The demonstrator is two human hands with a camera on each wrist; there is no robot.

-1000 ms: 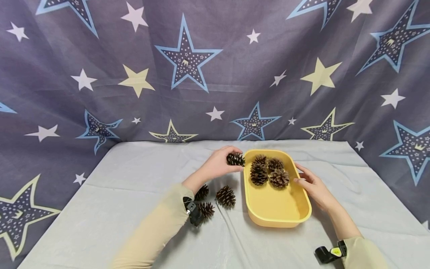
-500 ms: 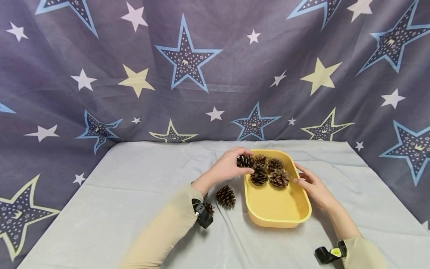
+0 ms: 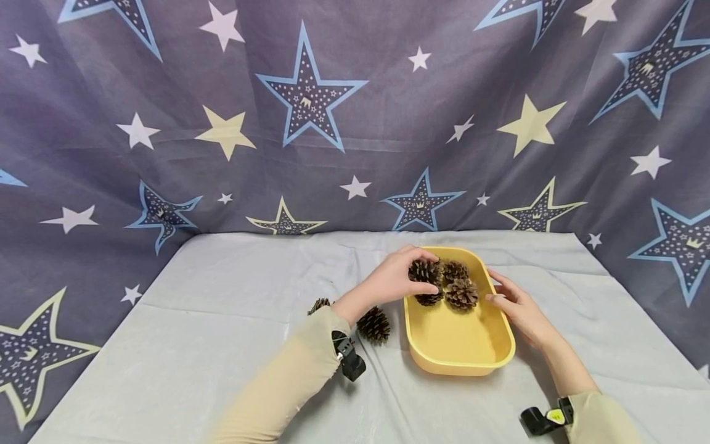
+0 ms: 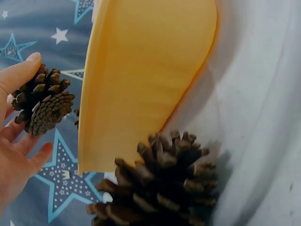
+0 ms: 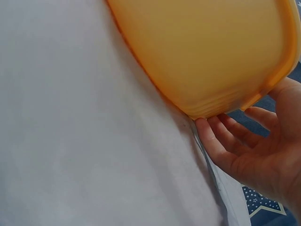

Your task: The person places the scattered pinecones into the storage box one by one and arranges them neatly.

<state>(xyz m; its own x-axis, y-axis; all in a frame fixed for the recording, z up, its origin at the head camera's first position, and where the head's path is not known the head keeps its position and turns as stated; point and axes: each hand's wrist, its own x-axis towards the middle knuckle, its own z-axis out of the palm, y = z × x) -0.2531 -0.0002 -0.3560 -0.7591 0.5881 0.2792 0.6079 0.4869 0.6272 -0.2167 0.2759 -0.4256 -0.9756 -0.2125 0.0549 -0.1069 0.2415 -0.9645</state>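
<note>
My left hand [image 3: 391,277] holds a pinecone [image 3: 424,272] between thumb and fingers, over the far left part of a yellow plastic box [image 3: 457,345]. In the left wrist view this pinecone [image 4: 44,101] is gripped above the level of the box's rim [image 4: 84,94]. Several other pinecones [image 3: 461,295] lie at the far end of the box, some partly covered by the held one. On the box's right side, my right hand [image 3: 521,311] grips the wall, thumb over the rim. Its fingers [image 5: 214,143] press against the outside in the right wrist view.
Left of the box a loose pinecone [image 3: 374,325] lies on the grey cloth [image 3: 222,345]. Another pinecone [image 3: 318,305] shows partly behind the left wrist. A dark curtain with stars [image 3: 333,166] hangs behind the table.
My left hand has carried the pinecone rightward, from outside the box's left rim to above the pinecones inside. The right hand and the box have stayed in place.
</note>
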